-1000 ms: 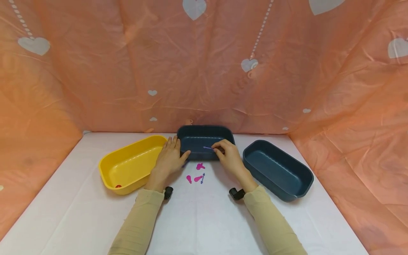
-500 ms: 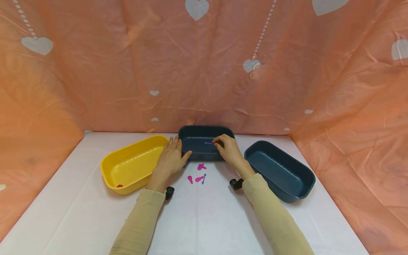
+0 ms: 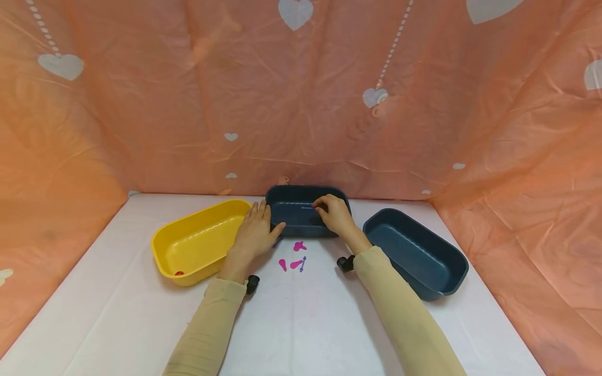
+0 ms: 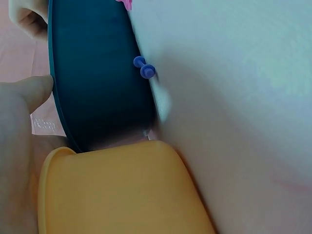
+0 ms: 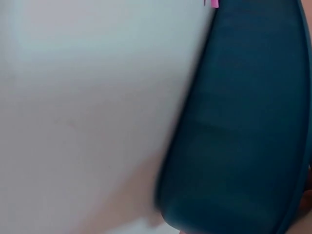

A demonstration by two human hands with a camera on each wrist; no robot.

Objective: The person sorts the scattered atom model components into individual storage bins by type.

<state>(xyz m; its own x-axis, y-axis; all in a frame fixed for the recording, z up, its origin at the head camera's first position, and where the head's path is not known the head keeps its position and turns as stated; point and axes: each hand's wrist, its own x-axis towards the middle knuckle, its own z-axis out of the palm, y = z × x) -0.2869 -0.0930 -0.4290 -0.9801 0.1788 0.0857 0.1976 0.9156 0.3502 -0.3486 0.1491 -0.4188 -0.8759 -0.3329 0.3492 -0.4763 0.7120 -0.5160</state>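
My right hand (image 3: 336, 216) pinches a thin purple rod with a knobbed end (image 3: 307, 208) over the middle dark blue bin (image 3: 301, 230). In the right wrist view the wall of that bin (image 5: 239, 122) hides most of the hand. My left hand (image 3: 254, 234) lies at the left end of the same bin, fingers straight, thumb at its rim in the left wrist view. Just below that thumb, a purple knobbed piece (image 4: 145, 67) lies against the bin's foot. Pink pieces (image 3: 299, 246) and another purple knobbed rod (image 3: 303, 264) lie on the white cloth in front.
A yellow bin (image 3: 199, 240) with a small red object (image 3: 179, 273) in it stands at the left, close beside the middle bin. At the right stands a second dark blue bin (image 3: 416, 250), angled. An orange curtain (image 3: 301, 104) with hearts hangs behind the table.
My right hand has moved farther back over the middle bin, carrying the purple rod. The left hand stays at the bin's left end. The whole head view has shifted slightly.
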